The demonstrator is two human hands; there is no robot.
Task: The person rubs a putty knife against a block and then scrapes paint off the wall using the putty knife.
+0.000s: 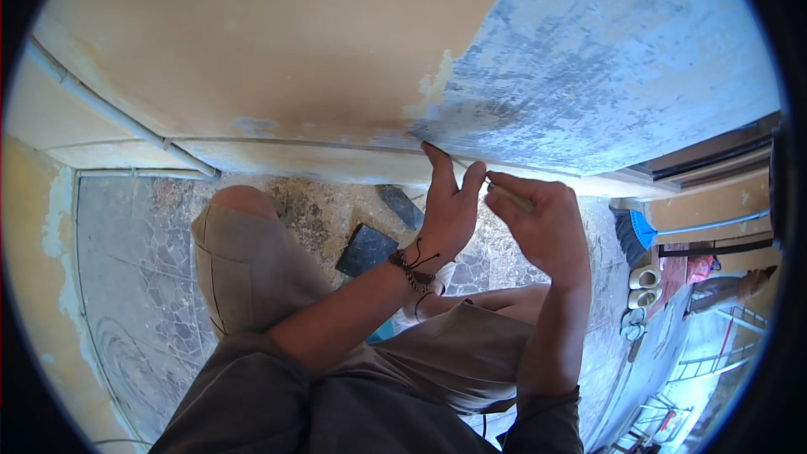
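My right hand [547,221] grips the pale handle of what looks like a scraper [516,197], low against the wall. Across from it, my left hand [449,211] holds the tool's thin blade end, its index finger reaching to the wall just above a narrow ledge [302,144]. The fingers hide most of the blade. Above the hands, yellowish paint [284,44] meets a stripped grey-blue patch [567,69] along a ragged edge with a flaking pale strip [436,85].
Two dark tiles [369,249] [401,205] lie on the debris-strewn floor [309,208]. A pipe [126,115] runs down the wall at left. On the right are a blue broom [643,229], shoes [644,288], a ladder [712,362] and part of another person [722,293].
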